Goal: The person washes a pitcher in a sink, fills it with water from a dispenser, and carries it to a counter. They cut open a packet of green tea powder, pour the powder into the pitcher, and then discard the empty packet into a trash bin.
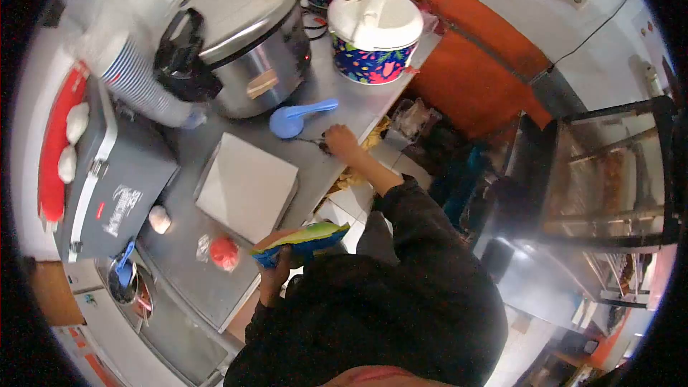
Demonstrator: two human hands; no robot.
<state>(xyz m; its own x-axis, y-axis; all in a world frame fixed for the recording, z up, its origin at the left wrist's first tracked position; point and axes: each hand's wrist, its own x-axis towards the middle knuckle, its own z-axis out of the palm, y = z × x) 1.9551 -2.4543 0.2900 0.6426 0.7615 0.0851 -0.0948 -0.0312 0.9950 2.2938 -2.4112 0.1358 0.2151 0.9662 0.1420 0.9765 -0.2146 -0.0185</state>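
Note:
My right hand (340,141) reaches over the edge of the metal counter (326,89), its fingers closed round the handle of a small dark tool, perhaps scissors (309,141). A blue rice paddle (290,122) lies just beyond it. Near my body, my left hand (281,265) grips a blue and green bag (304,239) at its left end. A white square box (247,188) rests on the counter between the hands. Left of the bag lies a red item in clear plastic (223,253).
A large steel rice cooker (258,50) and a patterned container (376,43) stand at the back. A grey cooler box (118,179) and stacked cups (147,82) are at left. On the right is a glass display case (609,172).

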